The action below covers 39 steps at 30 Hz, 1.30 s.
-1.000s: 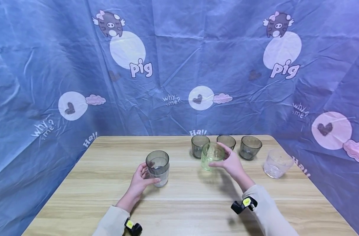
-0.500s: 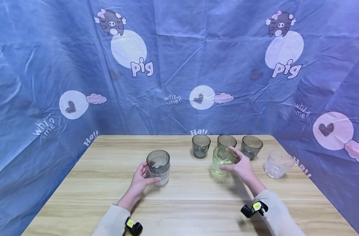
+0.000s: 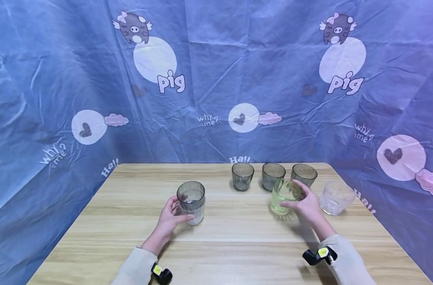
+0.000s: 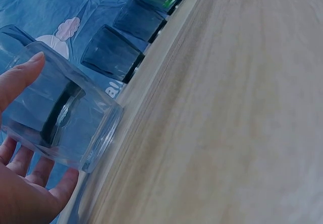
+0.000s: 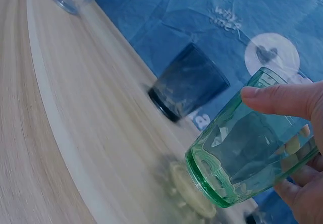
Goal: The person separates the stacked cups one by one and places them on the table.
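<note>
My left hand (image 3: 171, 217) grips a clear glass (image 3: 196, 217) from its left side, thumb in front, fingers behind. Nested in its top is a smoky grey glass (image 3: 190, 190), whose dark base shows through the clear wall in the left wrist view. On the other side, my right hand (image 3: 308, 205) holds a light green glass (image 3: 281, 200) between thumb and fingers. The right wrist view shows the green glass (image 5: 234, 156) upright and a little above the wood, its pale reflection below it. Fingers behind the green glass are seen only through it.
Along the back edge of the wooden table (image 3: 223, 253) stand three smoky grey glasses: one at the left (image 3: 242, 177), a middle glass (image 3: 272, 176) and a right glass (image 3: 304, 174) partly hidden by my hand. Another clear glass (image 3: 335, 198) stands near the right edge. A blue cloth (image 3: 209, 142) hangs behind.
My right hand has carried the green glass to the right, from before the left grey glass to before the middle and right ones. My left hand and its glasses stay put.
</note>
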### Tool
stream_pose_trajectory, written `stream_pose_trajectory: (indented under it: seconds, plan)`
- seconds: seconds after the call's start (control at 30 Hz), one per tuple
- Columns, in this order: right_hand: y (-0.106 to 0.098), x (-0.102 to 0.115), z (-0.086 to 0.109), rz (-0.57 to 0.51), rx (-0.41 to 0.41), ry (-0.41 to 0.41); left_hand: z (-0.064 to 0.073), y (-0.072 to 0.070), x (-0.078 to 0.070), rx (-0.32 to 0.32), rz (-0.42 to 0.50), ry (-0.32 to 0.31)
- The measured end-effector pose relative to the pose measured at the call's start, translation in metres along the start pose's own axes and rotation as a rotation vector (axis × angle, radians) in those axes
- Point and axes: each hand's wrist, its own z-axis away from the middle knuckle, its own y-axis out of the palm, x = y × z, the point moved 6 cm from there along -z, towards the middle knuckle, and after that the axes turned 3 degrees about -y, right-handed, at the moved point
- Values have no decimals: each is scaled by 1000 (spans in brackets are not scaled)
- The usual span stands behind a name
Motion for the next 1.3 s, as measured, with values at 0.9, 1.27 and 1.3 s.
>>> stream_pose_trajectory:
  seconds: [0.9, 1.27, 1.3]
  plan:
    - [-37, -30, 4, 43, -30, 106, 3, 2, -3, 12, -6, 8]
    - [-35, -28, 6, 38, -4, 74, 3, 1, -3, -2, -26, 8]
    - [-35, -28, 6, 42, 1, 74, 3, 1, -3, 0, -27, 10]
